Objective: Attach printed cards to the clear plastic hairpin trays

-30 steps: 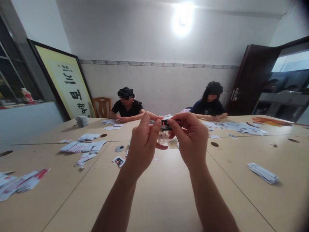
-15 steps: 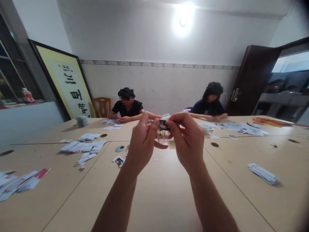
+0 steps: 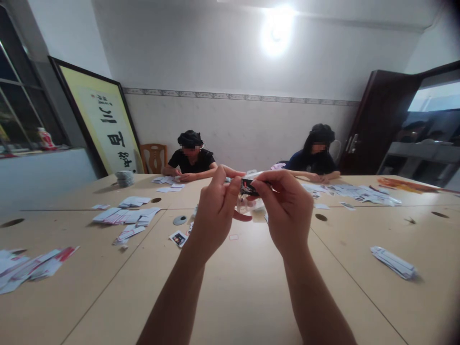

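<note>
Both hands are raised above the middle of the table, holding a small black card (image 3: 247, 187) with a reddish and pale picture. My left hand (image 3: 218, 211) pinches its left side between thumb and fingers. At the right side, the thumb and index finger of my right hand (image 3: 287, 206) grip the same card. Clear plastic (image 3: 245, 206) shows just below the card, between the hands; which hand bears it I cannot tell. A small red-edged label (image 3: 233, 237) lies on the table under the hands, and a picture card (image 3: 178, 238) lies left of my left wrist.
Piles of white cards (image 3: 124, 216) lie on the table (image 3: 237, 297) at the left, with more (image 3: 14, 268) at the near left. A white bundle (image 3: 393, 262) rests at the right. Two people (image 3: 192, 160) (image 3: 316, 158) sit across, near loose papers (image 3: 355, 192).
Both hands and the black card have shifted slightly right in view, and the card looks a little more tilted. The whole view has moved slightly.
</note>
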`<action>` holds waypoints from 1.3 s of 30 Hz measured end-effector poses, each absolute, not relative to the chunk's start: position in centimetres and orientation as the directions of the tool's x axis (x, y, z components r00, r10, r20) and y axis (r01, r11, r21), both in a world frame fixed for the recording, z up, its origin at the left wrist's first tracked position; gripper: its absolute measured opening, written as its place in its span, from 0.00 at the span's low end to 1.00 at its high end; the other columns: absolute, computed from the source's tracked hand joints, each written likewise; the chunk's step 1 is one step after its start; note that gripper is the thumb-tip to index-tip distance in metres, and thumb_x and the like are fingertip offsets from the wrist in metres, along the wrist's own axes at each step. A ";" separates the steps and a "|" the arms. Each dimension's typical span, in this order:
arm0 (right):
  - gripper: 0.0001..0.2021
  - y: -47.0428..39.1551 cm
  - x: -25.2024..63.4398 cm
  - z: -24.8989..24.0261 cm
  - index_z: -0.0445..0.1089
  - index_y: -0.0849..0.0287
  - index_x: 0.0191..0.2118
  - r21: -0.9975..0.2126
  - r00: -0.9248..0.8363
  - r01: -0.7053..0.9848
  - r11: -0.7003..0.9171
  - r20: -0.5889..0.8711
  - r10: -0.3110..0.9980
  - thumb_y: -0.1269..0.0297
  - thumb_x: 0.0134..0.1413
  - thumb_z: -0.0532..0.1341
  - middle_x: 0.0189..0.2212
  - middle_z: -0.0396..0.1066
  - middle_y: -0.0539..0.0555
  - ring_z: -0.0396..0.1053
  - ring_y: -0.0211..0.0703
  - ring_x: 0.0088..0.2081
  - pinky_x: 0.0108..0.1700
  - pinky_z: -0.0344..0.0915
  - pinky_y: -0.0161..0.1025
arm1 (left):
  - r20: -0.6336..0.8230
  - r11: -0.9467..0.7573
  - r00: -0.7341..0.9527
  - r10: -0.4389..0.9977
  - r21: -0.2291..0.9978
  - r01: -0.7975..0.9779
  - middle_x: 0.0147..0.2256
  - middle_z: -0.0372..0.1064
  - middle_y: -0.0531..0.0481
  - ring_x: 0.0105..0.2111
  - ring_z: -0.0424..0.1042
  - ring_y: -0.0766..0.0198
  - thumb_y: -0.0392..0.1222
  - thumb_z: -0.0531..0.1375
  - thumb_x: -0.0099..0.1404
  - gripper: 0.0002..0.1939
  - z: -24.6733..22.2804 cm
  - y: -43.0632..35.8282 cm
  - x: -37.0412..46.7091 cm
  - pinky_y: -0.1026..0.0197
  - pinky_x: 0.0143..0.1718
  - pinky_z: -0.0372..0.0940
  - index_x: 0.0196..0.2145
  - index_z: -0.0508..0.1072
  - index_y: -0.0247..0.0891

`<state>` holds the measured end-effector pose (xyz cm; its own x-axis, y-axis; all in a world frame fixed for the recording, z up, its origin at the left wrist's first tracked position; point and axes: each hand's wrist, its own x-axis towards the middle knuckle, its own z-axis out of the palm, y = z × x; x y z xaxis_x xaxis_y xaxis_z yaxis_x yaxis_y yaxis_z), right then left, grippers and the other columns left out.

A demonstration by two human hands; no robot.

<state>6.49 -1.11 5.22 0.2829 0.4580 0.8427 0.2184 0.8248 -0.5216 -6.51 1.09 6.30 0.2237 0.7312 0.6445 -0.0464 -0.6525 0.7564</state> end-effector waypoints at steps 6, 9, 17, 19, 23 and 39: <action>0.02 -1.2 6.8 5.5 0.74 0.55 0.33 -0.578 0.303 0.109 0.809 0.794 0.526 0.69 0.57 0.66 0.27 0.73 0.46 0.74 0.35 0.26 0.27 0.77 0.34 | 0.654 -0.669 0.228 0.721 0.743 -0.018 0.31 0.70 0.53 0.25 0.76 0.64 0.57 0.57 0.71 0.16 6.1 1.3 -6.5 0.65 0.18 0.75 0.43 0.67 0.42; 0.03 -1.2 6.9 5.6 0.74 0.56 0.32 -0.598 0.319 0.074 0.798 0.773 0.549 0.68 0.56 0.67 0.27 0.74 0.46 0.74 0.36 0.25 0.27 0.76 0.34 | 0.656 -0.675 0.230 0.719 0.738 0.007 0.29 0.69 0.53 0.25 0.76 0.64 0.57 0.57 0.71 0.15 6.0 1.4 -6.5 0.67 0.17 0.73 0.43 0.67 0.42; 0.03 -1.4 7.2 6.0 0.74 0.56 0.31 -0.662 0.300 -0.001 0.749 0.714 0.632 0.69 0.56 0.66 0.24 0.73 0.45 0.73 0.35 0.23 0.26 0.73 0.34 | 0.665 -0.692 0.250 0.703 0.722 0.024 0.33 0.73 0.50 0.26 0.78 0.63 0.56 0.56 0.72 0.16 6.0 1.4 -6.3 0.67 0.17 0.73 0.42 0.67 0.40; 0.03 -1.5 7.2 6.1 0.73 0.57 0.32 -0.673 0.300 0.017 0.739 0.709 0.639 0.69 0.56 0.66 0.24 0.73 0.45 0.74 0.35 0.22 0.25 0.72 0.34 | 0.661 -0.688 0.253 0.706 0.725 0.025 0.34 0.73 0.50 0.27 0.78 0.63 0.57 0.56 0.72 0.16 6.0 1.5 -6.2 0.67 0.17 0.73 0.43 0.67 0.40; 0.03 -1.5 7.3 6.1 0.73 0.57 0.32 -0.676 0.318 0.059 0.735 0.710 0.628 0.68 0.55 0.67 0.23 0.73 0.45 0.74 0.35 0.21 0.23 0.70 0.32 | 0.660 -0.686 0.255 0.707 0.728 0.016 0.33 0.73 0.51 0.28 0.80 0.61 0.56 0.56 0.72 0.16 6.0 1.4 -6.2 0.64 0.19 0.75 0.43 0.67 0.40; 0.03 -1.2 7.3 5.9 0.73 0.58 0.30 -0.659 0.353 0.130 0.740 0.729 0.587 0.68 0.52 0.68 0.21 0.71 0.45 0.72 0.36 0.18 0.20 0.70 0.32 | 0.669 -0.696 0.247 0.701 0.717 0.031 0.32 0.74 0.50 0.27 0.79 0.61 0.56 0.56 0.72 0.15 5.9 1.0 -6.1 0.62 0.18 0.75 0.43 0.68 0.41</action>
<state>7.30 -1.18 5.92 0.3531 0.5870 0.7285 0.1297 0.7404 -0.6595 -6.06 0.96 5.95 0.2469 0.7006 0.6695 0.0314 -0.6963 0.7171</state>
